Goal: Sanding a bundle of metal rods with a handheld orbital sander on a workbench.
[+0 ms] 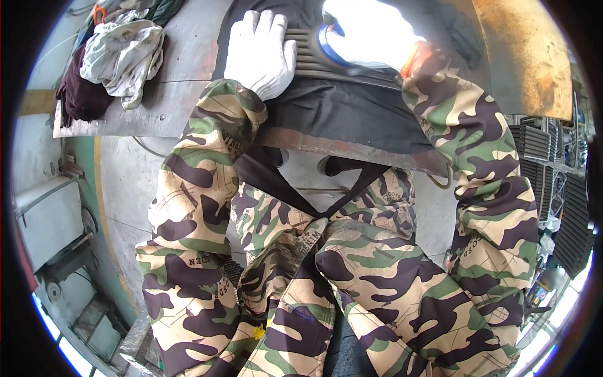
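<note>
Left grip (259, 53) flat, right grip (370, 34) closed on a blue-edged item (326, 46), over parallel bars (305, 58)

At the left edge of the table (182, 66), a pale cloth (125, 53) lies heaped with a maroon cloth (81, 91). Next comes the left grip, white-gloved and released: palm down, fingers straight toward the far edge, thumb out to the right, covering the left ends of the bars. These are dark, slim and probably metal, lying side by side on a black cloth (352, 110) in the table's middle, set back from the near edge. Beyond, the right grip, white-gloved with an orange cuff (410, 61), seems clenched around the blue-edged item, above or against the bars; glare and blur hide its fingers and the item's kind. Farthest right, a rust-coloured patch (524, 56) spreads toward the table's near right corner.

To work well here, the left palm should bear down evenly so no bar rolls, its thumb clear of the blue edge. Any right-hand stroke would best run lightly along the bars, with the black cloth smoothed against snagging.
</note>
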`<state>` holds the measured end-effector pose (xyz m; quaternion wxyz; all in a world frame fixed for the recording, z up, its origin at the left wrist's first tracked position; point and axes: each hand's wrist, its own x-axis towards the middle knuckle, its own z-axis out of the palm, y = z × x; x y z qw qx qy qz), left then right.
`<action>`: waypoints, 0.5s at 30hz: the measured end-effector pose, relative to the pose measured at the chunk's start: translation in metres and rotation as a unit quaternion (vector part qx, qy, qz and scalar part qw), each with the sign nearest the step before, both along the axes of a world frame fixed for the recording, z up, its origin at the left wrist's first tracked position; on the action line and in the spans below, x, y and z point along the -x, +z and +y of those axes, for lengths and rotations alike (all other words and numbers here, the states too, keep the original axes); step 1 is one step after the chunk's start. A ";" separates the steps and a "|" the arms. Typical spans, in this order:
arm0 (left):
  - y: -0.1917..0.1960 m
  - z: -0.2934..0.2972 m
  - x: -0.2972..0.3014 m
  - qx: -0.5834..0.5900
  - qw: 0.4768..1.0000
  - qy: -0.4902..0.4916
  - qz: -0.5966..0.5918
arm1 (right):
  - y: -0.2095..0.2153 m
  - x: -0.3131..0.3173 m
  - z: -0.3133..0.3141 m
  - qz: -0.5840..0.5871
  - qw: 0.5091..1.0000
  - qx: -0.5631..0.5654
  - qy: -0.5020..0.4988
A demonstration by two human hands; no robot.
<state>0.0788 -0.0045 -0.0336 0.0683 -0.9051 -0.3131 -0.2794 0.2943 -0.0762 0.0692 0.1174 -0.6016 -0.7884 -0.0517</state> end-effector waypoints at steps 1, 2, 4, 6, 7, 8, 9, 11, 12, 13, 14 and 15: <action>0.001 -0.001 0.000 0.011 1.000 0.000 0.003 | 0.000 0.001 -0.003 -0.011 1.000 0.002 0.009; 0.002 -0.002 0.001 0.022 1.000 0.001 0.006 | 0.001 0.003 -0.006 -0.021 1.000 0.004 0.019; 0.003 -0.003 0.000 0.006 1.000 -0.001 0.002 | 0.003 0.003 -0.011 -0.003 0.999 0.032 0.019; 0.007 -0.001 0.000 0.038 0.999 -0.010 0.016 | -0.001 -0.005 -0.005 -0.008 1.000 -0.001 0.021; 0.007 -0.001 0.000 0.045 0.999 -0.011 0.014 | -0.002 -0.010 0.001 -0.024 0.998 -0.041 0.028; 0.007 -0.002 -0.002 0.041 0.999 -0.020 0.014 | -0.001 -0.015 -0.001 -0.025 0.999 -0.044 0.020; 0.006 -0.004 -0.004 0.035 0.999 -0.016 0.009 | 0.001 -0.022 -0.004 -0.025 1.000 -0.016 0.004; 0.004 -0.004 -0.004 0.017 1.000 -0.009 0.005 | 0.007 -0.019 -0.012 -0.012 0.997 0.062 -0.035; 0.004 -0.002 0.002 0.015 1.000 -0.007 0.011 | 0.011 -0.014 -0.017 0.000 0.996 0.088 -0.018; 0.007 -0.003 0.000 0.029 0.999 -0.008 0.021 | 0.011 -0.018 -0.018 0.002 0.996 0.088 -0.023; 0.011 -0.003 -0.001 0.044 0.999 -0.009 0.030 | 0.010 -0.023 -0.018 0.004 0.997 0.079 -0.023; 0.011 0.001 -0.003 0.060 0.998 -0.021 0.027 | 0.009 -0.029 -0.016 0.005 0.997 0.071 -0.023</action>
